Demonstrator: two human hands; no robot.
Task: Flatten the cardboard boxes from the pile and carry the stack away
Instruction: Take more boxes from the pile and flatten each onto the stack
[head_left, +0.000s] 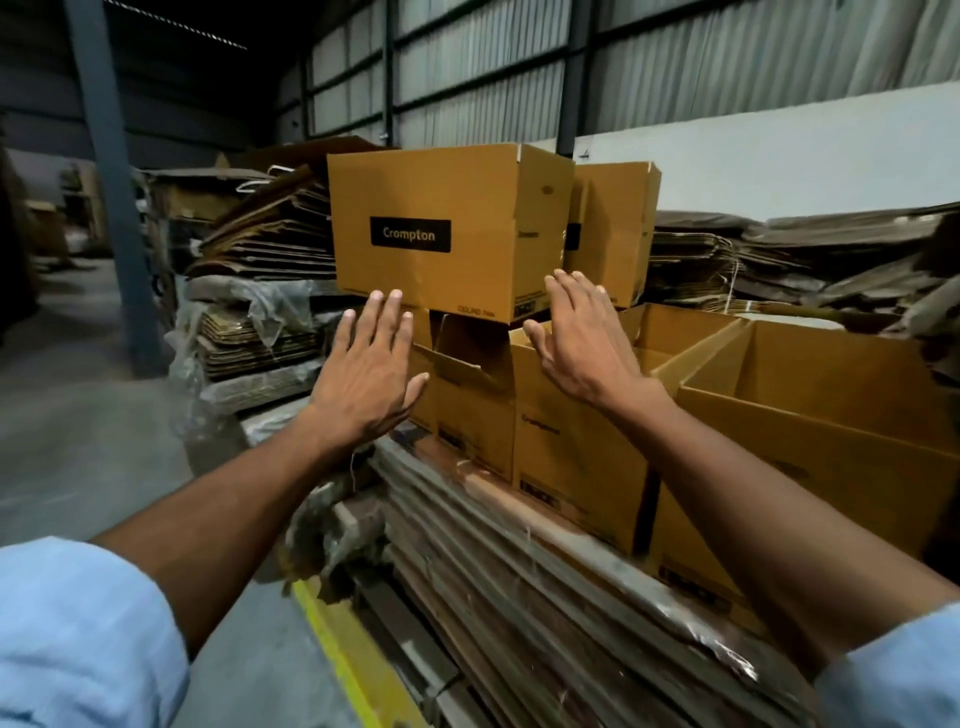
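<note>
Top box (447, 228): tan corrugated cardboard, still assembled, top open, one flap standing at the right rear corner. It sits on top of a row of lower boxes (571, 431) of the same tan cardboard, slightly skewed across two of them. Black label on its front face reads "Crompton" in light letters. Small print along its bottom edge looks like "CEILING FAN", not fully legible. A black mark on the lower right corner is unreadable.

A second upright box (613, 228) stands just behind and right of it, same cardboard, a black label partly hidden.

The lower boxes are open-topped, with flaps up or folded out. One shows a faint "Crompton" print on its side; black marks near their bases are blurred.

Left hand (369, 369): open wide, fingers spread, palm facing the top box, fingertips at its lower left edge. Contact can't be confirmed. Right hand (582, 338): also open, fingers straight, at the box's lower right corner, holding nothing.

Both forearms are bare, light blue sleeves (78, 639) rolled up.

Flattened cardboard (519, 587) lies stacked under the boxes, with more flat stacks (270, 234) to the left and behind. A yellow strip (337, 649) runs along the base of the pile on the grey floor (78, 405).
</note>
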